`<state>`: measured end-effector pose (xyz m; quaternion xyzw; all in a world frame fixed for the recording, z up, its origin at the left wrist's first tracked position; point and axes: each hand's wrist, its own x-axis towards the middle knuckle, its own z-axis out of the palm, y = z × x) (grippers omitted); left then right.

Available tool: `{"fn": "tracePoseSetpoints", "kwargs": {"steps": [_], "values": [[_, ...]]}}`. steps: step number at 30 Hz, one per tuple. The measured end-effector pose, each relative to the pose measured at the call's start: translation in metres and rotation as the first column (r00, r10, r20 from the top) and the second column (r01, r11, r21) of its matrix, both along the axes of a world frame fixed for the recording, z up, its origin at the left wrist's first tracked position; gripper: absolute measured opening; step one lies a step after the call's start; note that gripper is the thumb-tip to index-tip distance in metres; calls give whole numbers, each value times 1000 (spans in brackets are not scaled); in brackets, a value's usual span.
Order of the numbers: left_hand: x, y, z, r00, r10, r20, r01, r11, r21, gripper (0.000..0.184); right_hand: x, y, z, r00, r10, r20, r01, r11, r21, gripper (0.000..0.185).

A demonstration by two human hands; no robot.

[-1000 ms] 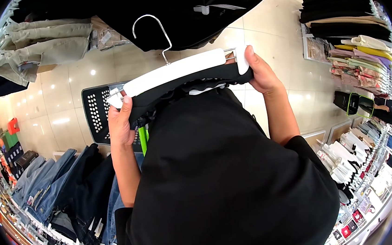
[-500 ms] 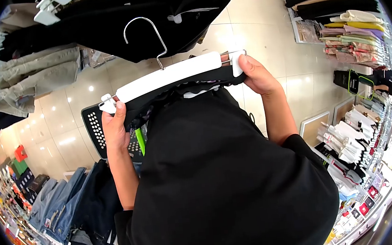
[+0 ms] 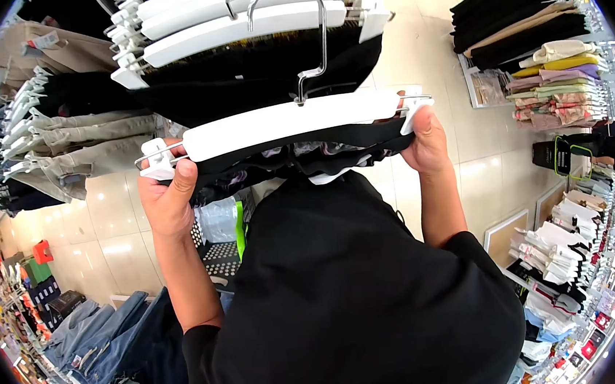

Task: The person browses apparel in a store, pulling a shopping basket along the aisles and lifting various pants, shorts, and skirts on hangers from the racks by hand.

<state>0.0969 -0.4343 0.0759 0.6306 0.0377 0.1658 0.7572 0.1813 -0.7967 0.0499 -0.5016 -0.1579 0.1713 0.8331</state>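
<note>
A white clip hanger (image 3: 294, 122) with a metal hook stretches between my two hands, its hook pointing away from me. Clipped along it is a black garment (image 3: 247, 169) with a dark patterned inside; most of its length is hidden below. My left hand (image 3: 167, 200) grips the hanger's left end, thumb against the white clip. At the opposite end my right hand (image 3: 425, 145) is closed around the other clip and the garment's edge. Just beyond hang several white hangers (image 3: 246, 33) on a rack, carrying black garments (image 3: 261, 75).
Trousers (image 3: 98, 137) hang at the left, jeans (image 3: 108, 337) at the lower left. Behind my left arm stands a dark perforated basket (image 3: 221, 254) with a green handle (image 3: 241, 231). Folded black clothes (image 3: 501, 18) and white garments (image 3: 557, 240) line the right side. Tiled floor (image 3: 485, 176) shows between racks.
The hanger has shifted right in view, and both hands have spread wider with it. The rack's white hangers have come into view ahead, and the basket is more covered.
</note>
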Motion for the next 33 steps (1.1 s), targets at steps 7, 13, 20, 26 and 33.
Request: {"fn": "tracePoseSetpoints", "kwargs": {"steps": [7,13,20,26,33], "values": [[20,21,23,993,16,119,-18,1000,11,47,28,24,33,986,30,162,-28,999,-15,59],[30,36,19,987,87,132,-82,996,-36,52,38,46,52,981,26,193,-17,999,-50,56],[35,50,-1,995,19,103,-11,997,-74,52,43,51,46,982,32,188,-8,992,-127,59],[47,43,-7,998,41,53,-39,999,-38,46,52,53,26,990,1,141,9,997,-75,61],[44,34,-40,993,-78,-94,65,989,-135,42,36,59,8,992,-125,18,126,976,-176,67]]}}
